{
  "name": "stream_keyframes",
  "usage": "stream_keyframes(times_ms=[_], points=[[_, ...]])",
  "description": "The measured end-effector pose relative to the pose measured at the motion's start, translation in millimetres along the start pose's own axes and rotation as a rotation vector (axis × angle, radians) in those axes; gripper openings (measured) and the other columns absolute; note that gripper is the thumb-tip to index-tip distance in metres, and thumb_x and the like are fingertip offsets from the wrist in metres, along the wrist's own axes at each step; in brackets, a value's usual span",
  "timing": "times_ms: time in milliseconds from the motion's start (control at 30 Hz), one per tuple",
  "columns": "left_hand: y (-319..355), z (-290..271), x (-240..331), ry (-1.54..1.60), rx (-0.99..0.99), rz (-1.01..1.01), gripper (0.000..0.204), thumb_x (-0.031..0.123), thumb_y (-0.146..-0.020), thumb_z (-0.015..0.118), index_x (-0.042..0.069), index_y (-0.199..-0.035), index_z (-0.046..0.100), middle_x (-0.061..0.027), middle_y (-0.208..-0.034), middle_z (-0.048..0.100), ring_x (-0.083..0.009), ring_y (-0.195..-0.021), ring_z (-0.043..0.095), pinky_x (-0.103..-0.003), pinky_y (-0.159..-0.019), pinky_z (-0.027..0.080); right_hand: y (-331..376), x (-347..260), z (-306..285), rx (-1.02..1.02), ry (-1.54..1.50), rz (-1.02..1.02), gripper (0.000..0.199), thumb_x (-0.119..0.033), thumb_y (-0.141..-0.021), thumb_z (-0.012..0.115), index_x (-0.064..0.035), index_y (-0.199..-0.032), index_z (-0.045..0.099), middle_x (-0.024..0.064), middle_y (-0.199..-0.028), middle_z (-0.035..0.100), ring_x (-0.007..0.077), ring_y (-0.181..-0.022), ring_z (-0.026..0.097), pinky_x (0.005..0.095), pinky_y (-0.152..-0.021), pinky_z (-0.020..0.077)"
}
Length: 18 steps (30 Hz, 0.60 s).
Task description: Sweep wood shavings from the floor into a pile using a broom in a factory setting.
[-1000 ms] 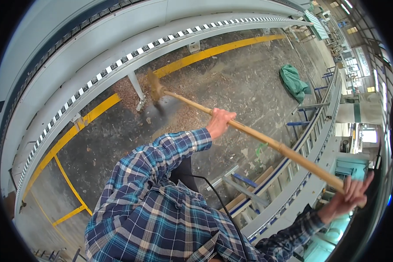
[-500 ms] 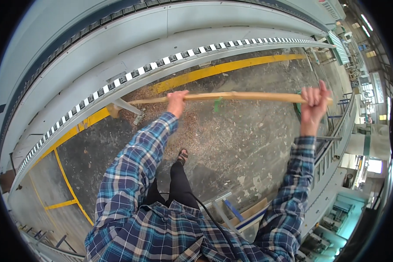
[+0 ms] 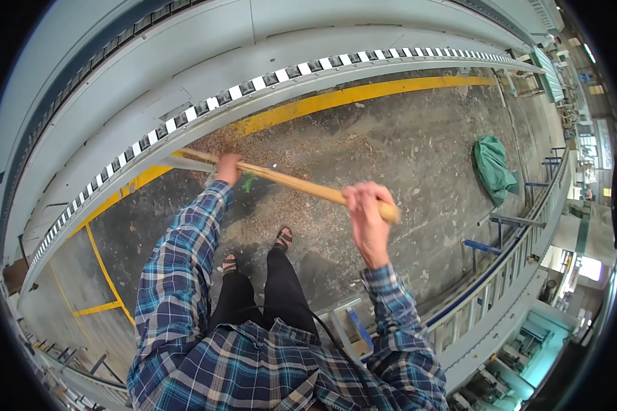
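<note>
A long pale wooden pole [image 3: 291,181] slants across in front of me, its far-left end passing out of sight beneath the machine's rail. My left hand [image 3: 228,168] is closed around it near that end. My right hand [image 3: 369,205] is wrapped around the thicker end, which sticks out a little past the fingers. A small green strip [image 3: 247,181] shows just under the pole, close to my left hand. Brown chips and dust [image 3: 308,147] lie scattered over the floor beyond and below the pole. Whatever sits at the pole's hidden end cannot be made out.
A long grey machine with a black-and-white toothed rail [image 3: 274,79] runs along the far side. Yellow lines [image 3: 349,96] mark the worn floor. A green sack [image 3: 493,171] lies at the right, near a roller conveyor frame [image 3: 473,305]. A metal frame [image 3: 349,322] stands near my right leg.
The pole has slid leftward and now tilts, its right end lower. My right hand has come left and nearer to me; my left hand has moved left. Both of my feet now show.
</note>
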<state>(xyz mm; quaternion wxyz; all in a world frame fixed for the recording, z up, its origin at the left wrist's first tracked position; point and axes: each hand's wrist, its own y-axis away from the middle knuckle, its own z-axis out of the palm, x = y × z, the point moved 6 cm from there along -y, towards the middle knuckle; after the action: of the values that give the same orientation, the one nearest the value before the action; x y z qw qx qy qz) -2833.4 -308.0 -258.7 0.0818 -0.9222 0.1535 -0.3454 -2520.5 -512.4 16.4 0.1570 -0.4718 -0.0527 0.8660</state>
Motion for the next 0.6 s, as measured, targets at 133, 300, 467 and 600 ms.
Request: stream_keyframes(times_ms=[133,300,467,600], points=[[3,32,92,-0.078,0.087,0.266,0.006,0.007,-0.067,0.063,0.008,-0.073,0.063,-0.0127,-0.068,0.060,-0.0342,-0.076,0.058,-0.047,-0.075,0.041,43,-66,-11,0.161,0.200,-0.104,0.005,-0.004,-0.091,0.055,-0.0023,-0.087,0.052,0.0066,-0.082,0.051,0.0164,-0.070,0.051,0.0378,-0.080,0.0455],[27,57,184,0.015,-0.120,0.363,0.017,0.008,-0.066,0.065,0.012,-0.082,0.063,-0.0080,-0.076,0.061,-0.0311,-0.088,0.057,-0.056,-0.097,0.031,107,-144,5,0.317,0.334,-0.175,0.006,-0.007,-0.092,0.054,-0.0062,-0.088,0.050,0.0043,-0.080,0.049,0.0153,-0.068,0.045,0.0380,-0.083,0.0408],[62,52,278,0.242,-0.201,0.542,0.030,0.008,-0.061,0.072,0.009,-0.090,0.064,-0.0064,-0.080,0.063,-0.0284,-0.085,0.057,-0.048,-0.092,0.037,163,-218,53,0.442,0.595,-0.387,0.012,-0.012,-0.094,0.051,-0.0041,-0.086,0.049,0.0038,-0.066,0.044,0.0135,-0.056,0.042,0.0317,-0.062,0.0407],[87,29,337,0.451,-0.245,0.615,0.027,0.010,-0.069,0.070,0.009,-0.095,0.063,-0.0071,-0.079,0.062,-0.0273,-0.081,0.058,-0.042,-0.080,0.040,194,-254,123,0.373,0.813,-0.545,0.010,-0.015,-0.096,0.046,-0.0063,-0.092,0.049,-0.0013,-0.060,0.036,0.0094,-0.050,0.035,0.0278,-0.054,0.0355]])
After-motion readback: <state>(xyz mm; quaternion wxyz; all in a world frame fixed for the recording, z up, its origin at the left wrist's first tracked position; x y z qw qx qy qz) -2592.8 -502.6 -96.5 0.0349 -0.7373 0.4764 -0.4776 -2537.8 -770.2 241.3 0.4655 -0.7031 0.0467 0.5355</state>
